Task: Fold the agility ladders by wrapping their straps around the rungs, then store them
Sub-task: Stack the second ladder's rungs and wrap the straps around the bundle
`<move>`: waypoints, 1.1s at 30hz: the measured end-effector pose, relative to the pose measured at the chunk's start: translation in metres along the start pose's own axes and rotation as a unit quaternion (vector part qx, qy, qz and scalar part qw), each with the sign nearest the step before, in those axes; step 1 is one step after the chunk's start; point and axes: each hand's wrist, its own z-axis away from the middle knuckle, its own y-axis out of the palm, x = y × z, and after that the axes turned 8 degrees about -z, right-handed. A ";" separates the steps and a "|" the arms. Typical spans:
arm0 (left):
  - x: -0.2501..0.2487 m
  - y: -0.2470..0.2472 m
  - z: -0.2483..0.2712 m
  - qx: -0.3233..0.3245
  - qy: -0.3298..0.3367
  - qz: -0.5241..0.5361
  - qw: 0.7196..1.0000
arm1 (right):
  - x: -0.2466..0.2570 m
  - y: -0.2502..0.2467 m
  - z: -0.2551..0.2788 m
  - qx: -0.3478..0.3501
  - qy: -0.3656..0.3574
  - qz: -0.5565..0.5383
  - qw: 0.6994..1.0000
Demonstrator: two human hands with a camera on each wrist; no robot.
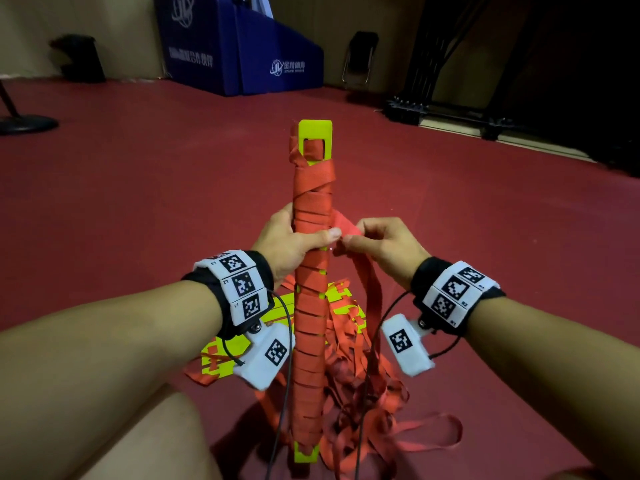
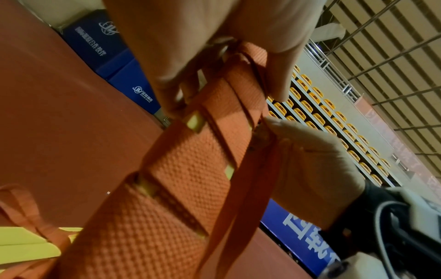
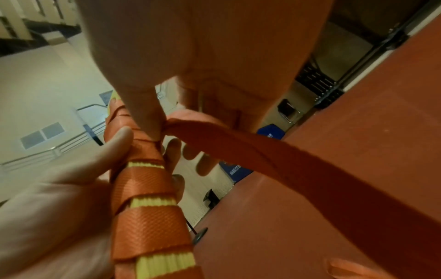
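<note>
A stack of yellow-green rungs wrapped in orange strap (image 1: 311, 306) stands upright on the red floor in front of me. My left hand (image 1: 294, 239) grips this bundle around its middle, thumb across the front. My right hand (image 1: 375, 242) pinches the loose orange strap (image 1: 367, 289) just to the right of the bundle, close to my left thumb. In the right wrist view the strap (image 3: 274, 152) runs from my pinching fingertips (image 3: 152, 128) beside the wrapped bundle (image 3: 148, 203). The left wrist view shows the wound strap on the bundle (image 2: 186, 169) up close.
More yellow rungs (image 1: 239, 344) and a tangle of loose orange straps (image 1: 381, 410) lie on the floor behind the bundle. A blue padded base (image 1: 239, 46), a black folding chair (image 1: 360, 60) and a dark metal frame (image 1: 433, 98) stand at the far wall.
</note>
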 end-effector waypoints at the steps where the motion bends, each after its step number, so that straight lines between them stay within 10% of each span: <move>1: -0.001 0.000 0.001 -0.001 0.005 -0.007 1.000 | 0.003 0.000 0.002 0.010 -0.005 -0.011 1.000; 20: -0.015 0.022 0.010 0.033 -0.096 0.098 0.990 | -0.002 0.027 0.006 -0.023 -0.065 0.361 0.930; 27: -0.017 0.022 0.006 0.065 -0.131 0.171 0.974 | 0.001 0.022 -0.003 -0.069 -0.046 0.239 0.967; 33: -0.015 0.016 0.010 0.119 -0.107 0.125 0.979 | -0.001 0.003 -0.003 -0.083 -0.055 -0.085 0.991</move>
